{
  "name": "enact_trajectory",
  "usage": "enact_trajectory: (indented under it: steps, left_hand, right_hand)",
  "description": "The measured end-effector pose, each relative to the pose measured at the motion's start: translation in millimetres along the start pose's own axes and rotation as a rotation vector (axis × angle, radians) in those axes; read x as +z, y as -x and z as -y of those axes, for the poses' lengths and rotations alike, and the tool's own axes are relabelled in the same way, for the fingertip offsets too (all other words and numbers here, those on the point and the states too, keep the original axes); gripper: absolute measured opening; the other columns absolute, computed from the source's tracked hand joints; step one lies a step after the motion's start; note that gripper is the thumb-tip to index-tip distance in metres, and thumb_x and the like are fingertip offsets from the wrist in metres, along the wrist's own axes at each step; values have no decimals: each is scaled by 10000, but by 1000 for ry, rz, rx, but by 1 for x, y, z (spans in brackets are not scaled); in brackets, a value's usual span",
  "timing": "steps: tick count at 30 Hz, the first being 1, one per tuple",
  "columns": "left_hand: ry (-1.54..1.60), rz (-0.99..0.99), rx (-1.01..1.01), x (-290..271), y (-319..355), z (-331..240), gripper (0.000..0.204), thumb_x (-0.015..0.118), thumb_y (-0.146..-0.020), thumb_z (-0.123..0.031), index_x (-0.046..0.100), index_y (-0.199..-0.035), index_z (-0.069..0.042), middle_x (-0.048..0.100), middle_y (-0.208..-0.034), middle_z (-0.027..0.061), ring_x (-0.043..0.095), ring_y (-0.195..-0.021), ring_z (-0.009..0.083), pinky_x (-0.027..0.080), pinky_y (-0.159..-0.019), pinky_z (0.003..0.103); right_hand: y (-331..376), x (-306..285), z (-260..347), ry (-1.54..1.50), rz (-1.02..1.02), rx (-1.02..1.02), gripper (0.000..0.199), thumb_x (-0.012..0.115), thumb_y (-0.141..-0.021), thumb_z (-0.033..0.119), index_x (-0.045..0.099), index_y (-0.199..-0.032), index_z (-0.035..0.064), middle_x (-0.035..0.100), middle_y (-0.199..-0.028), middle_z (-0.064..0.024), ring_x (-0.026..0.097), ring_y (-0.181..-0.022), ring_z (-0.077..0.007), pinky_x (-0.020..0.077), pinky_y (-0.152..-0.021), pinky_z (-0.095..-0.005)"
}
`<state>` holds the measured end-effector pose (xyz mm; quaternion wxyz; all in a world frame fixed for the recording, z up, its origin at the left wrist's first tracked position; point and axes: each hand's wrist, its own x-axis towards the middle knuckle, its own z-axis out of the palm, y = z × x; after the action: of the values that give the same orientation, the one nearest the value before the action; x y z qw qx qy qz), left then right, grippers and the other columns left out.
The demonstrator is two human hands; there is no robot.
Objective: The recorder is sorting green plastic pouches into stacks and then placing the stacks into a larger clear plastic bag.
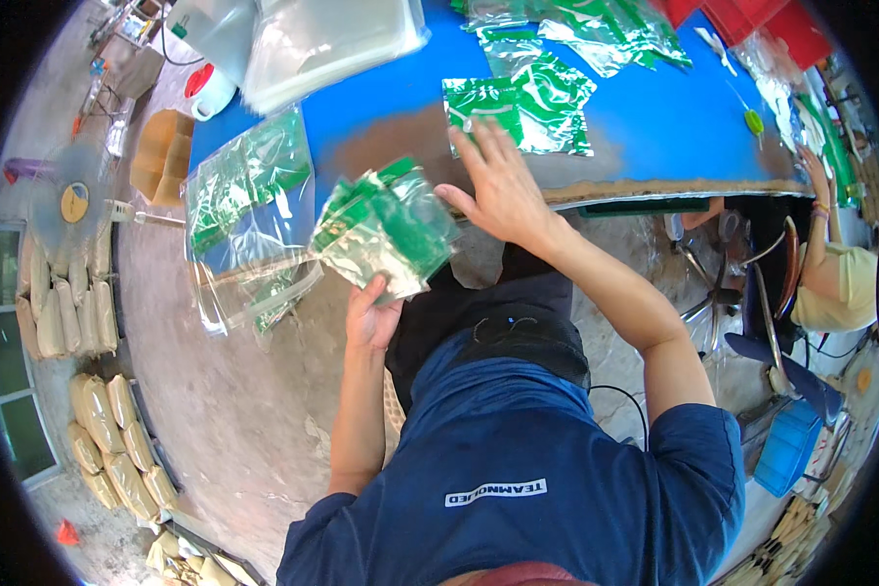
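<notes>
My left hand (373, 317) is closed on the lower edge of a fanned stack of green and clear plastic pouches (400, 234), held in front of the table edge. My right hand (503, 186) has its fingers spread, and its fingertips reach the near edge of a green pouch (483, 103) on the blue tabletop (371, 117). From this view I cannot tell whether they press on it. More shiny green pouches (557, 98) lie overlapping just beyond. Left of my held stack, a large clear bag (249, 186) with green pouches inside hangs over the table edge.
A pile of clear plastic sheets (332, 44) lies at the far left, near a white jug with a red lid (210, 93) and a cardboard box (161, 156). Another person's arm (818, 186) rests at the table's right end. Filled sacks (117, 439) stand along the left.
</notes>
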<state>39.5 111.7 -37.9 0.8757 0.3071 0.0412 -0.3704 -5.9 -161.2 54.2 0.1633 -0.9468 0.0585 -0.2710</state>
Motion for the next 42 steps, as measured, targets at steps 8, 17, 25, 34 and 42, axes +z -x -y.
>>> enact_trajectory:
  steps: [8,17,25,34,42]
  left_hand:
    - [144,227,-34,-37,18,-9,609,777,-766,-195,567,-1319,-51,573,-1369,104,487,-1317,301,290,-1163,535]
    - [120,11,-69,3,-8,21,539,762,-839,-167,550,-1314,-29,601,-1325,98,529,-1270,290,380,-1122,489]
    - [267,291,-95,-12,6,10,537,731,-842,-272,578,-1318,-77,575,-1377,126,530,-1277,328,278,-1169,577]
    - [374,28,-76,23,-14,18,484,664,-921,-230,527,-1356,-66,530,-1420,132,458,-1344,347,307,-1163,559]
    - [90,-55,-56,22,1,19,515,723,-857,-75,527,-1333,-55,602,-1315,83,561,-1233,262,429,-1088,481]
  right_hand:
    - [40,18,13,-393,18,-163,384,730,-860,130,582,-1198,23,641,-1131,-113,612,-1075,-251,498,-942,-408]
    - [-13,-7,-27,-175,-360,200,406,704,-888,291,613,-1167,11,637,-1063,-211,607,-982,-361,495,-843,-423]
    - [-26,-7,-118,317,-27,-122,140,660,-871,124,646,-951,10,651,-863,-134,649,-821,-276,538,-668,-375]
    - [29,-20,15,-463,-1,294,381,615,-960,297,596,-1191,-5,619,-1060,-223,607,-990,-359,480,-837,-423]
    - [25,3,-16,-365,89,-61,346,578,-969,300,613,-1062,-31,615,-1150,-231,571,-1078,-414,455,-954,-466]
